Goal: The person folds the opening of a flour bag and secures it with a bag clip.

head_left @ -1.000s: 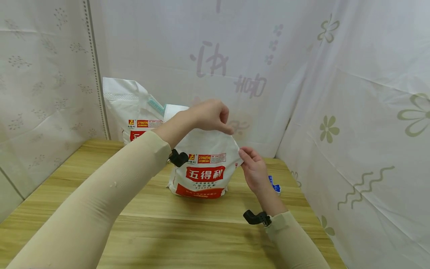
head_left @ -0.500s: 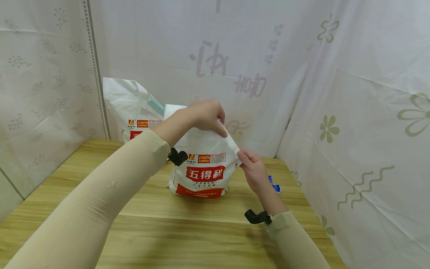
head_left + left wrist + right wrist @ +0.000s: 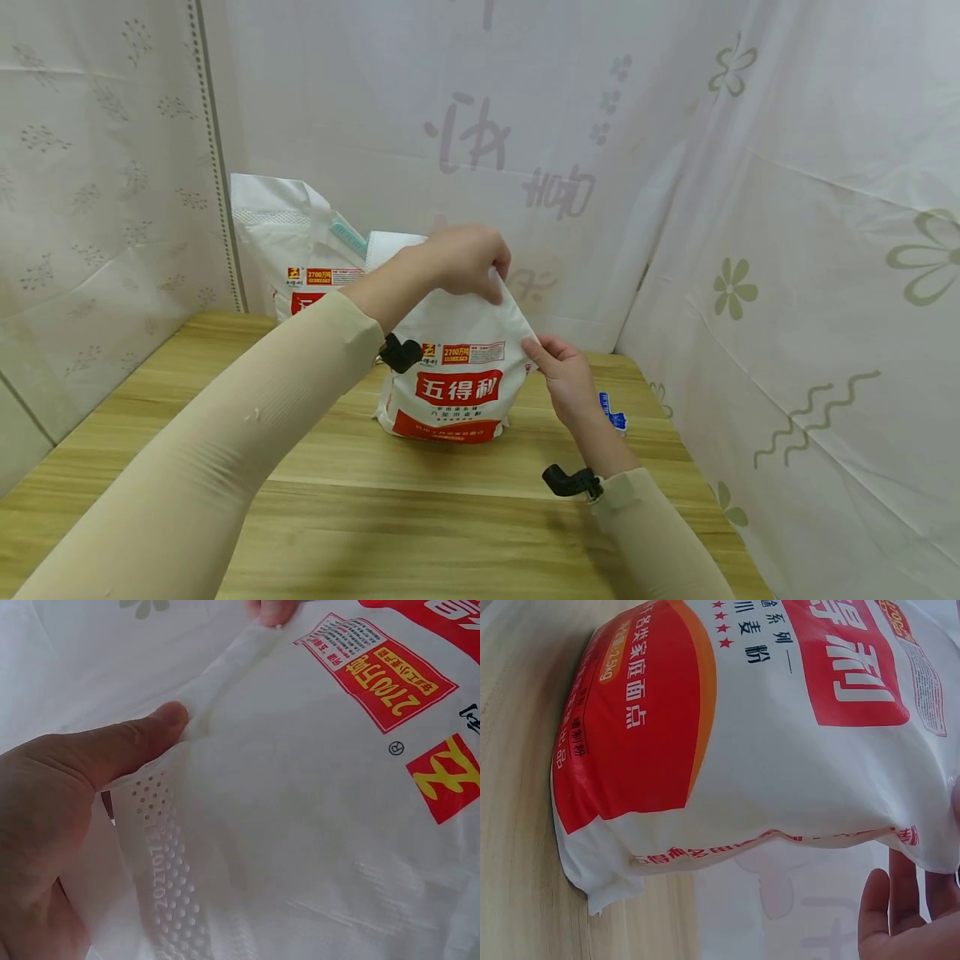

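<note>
A white and red flour bag (image 3: 455, 387) stands upright on the wooden table in the head view. My left hand (image 3: 468, 260) reaches over its top and pinches the upper right edge between thumb and fingers. In the left wrist view the thumb (image 3: 139, 741) lies along that edge, beside an embossed strip. Lower down, my right hand (image 3: 566, 375) grips the slanting right edge, thumb in front. The right wrist view shows this hand's fingers (image 3: 901, 900) behind the bag's side, with the thumb mostly out of frame.
A second, matching flour bag (image 3: 281, 242) stands behind to the left, and a teal strip (image 3: 348, 237) shows beside its top. Just right of my right hand lies a small blue and white object (image 3: 613, 412). Printed white curtains (image 3: 810, 267) surround the wooden table (image 3: 360, 533).
My left thumb has come down onto the bag's edge, and its fingers now pinch it. The right thumb has slid slightly inward over the front. The bag stays in place.
</note>
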A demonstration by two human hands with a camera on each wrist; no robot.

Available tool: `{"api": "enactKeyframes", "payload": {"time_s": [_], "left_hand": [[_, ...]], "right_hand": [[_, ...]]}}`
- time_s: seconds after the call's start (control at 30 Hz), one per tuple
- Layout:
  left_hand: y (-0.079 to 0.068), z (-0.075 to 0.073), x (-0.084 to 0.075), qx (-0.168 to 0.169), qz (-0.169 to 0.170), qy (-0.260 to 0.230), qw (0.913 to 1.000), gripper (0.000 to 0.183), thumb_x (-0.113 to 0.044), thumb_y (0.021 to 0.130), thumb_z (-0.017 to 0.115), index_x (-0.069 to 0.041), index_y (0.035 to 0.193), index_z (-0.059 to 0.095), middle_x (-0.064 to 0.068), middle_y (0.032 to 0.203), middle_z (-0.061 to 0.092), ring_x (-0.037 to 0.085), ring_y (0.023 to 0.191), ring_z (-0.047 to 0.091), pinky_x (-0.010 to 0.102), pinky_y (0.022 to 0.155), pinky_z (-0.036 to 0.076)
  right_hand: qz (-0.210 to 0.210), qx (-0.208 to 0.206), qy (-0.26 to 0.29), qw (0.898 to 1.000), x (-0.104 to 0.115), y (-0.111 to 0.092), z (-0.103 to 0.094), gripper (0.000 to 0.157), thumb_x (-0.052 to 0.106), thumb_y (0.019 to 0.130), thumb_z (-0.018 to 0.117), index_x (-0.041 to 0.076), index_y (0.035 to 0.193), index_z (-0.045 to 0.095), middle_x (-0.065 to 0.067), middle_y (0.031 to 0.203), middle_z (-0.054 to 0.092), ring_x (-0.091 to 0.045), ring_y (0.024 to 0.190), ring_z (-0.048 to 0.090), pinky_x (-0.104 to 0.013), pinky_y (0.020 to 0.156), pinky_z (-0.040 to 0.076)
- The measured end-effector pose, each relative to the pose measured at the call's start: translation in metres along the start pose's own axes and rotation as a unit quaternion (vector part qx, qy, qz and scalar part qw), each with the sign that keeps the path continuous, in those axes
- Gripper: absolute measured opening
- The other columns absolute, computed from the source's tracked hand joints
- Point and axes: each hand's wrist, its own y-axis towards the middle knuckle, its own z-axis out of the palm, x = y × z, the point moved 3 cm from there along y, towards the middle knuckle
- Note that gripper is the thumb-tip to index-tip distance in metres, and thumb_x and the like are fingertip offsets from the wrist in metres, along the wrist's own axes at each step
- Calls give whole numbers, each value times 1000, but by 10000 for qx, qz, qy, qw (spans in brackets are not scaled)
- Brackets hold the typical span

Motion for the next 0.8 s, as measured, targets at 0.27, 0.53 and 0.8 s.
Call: {"api": "enactKeyframes", "payload": {"time_s": [0.27,0.53,0.8], "left_hand": [[-3,5,-11,0,429,941,9946,2,-21,102,77,-20,102,75,-4,100,74,21,98,64,48,107,45],[-2,11,-18,435,239,1133,9923,26,-18,106,69,-17,132,70,3,122,73,25,106,65,44,96,58],[1,13,-15,432,265,760,9958,18,-30,100,80,-19,114,79,-1,112,76,21,100,69,39,88,60]], "right_hand": [[-3,-141,-358,9993,1,-1,1,30,36,97,86,12,112,78,8,101,79,-16,105,70,-37,106,52],[-27,-65,-439,9990,4,-2,3,44,39,98,85,3,119,73,4,105,77,-22,111,67,-41,109,50],[-159,176,-431,9988,10,-3,5,36,35,103,79,7,125,73,4,112,77,-18,112,69,-34,105,55]]}}
